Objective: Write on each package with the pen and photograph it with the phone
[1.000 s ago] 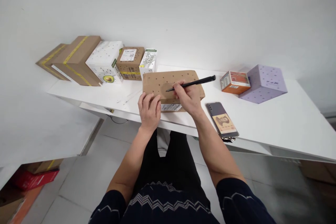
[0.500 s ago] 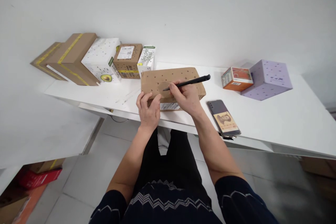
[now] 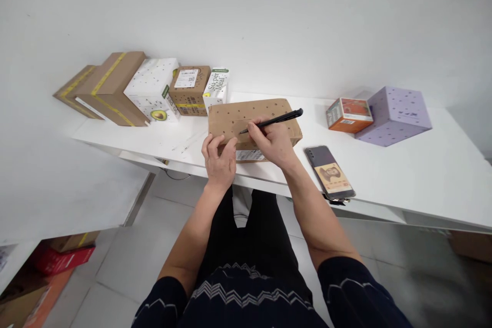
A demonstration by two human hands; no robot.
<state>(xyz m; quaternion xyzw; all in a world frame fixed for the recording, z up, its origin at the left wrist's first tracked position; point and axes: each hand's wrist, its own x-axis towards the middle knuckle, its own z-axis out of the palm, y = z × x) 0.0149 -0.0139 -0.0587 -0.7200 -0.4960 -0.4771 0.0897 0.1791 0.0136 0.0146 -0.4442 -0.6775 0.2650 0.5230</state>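
Note:
A brown cardboard box (image 3: pixel 246 110) with small printed marks lies on the white table in front of me. My right hand (image 3: pixel 274 141) is closed round a black pen (image 3: pixel 279 119), its tip at the top of the box and its other end slanting up to the right. My left hand (image 3: pixel 221 161) grips the box's near left edge, fingers bent over the top. Below that edge, a white printed label (image 3: pixel 249 155) shows on the box's near side, partly covered by my hands.
Left of the box stand a white "Super Meal" box (image 3: pixel 217 87), a labelled brown box (image 3: pixel 190 92), a white avocado box (image 3: pixel 151 87) and a yellow-taped carton (image 3: pixel 115 87). To the right are a phone (image 3: pixel 329 171), an orange box (image 3: pixel 349 114) and a lilac box (image 3: pixel 395 115).
The pen's upper end has dipped slightly to the left. Both hands stay at the same spots on the box, while the whole view has shifted a little.

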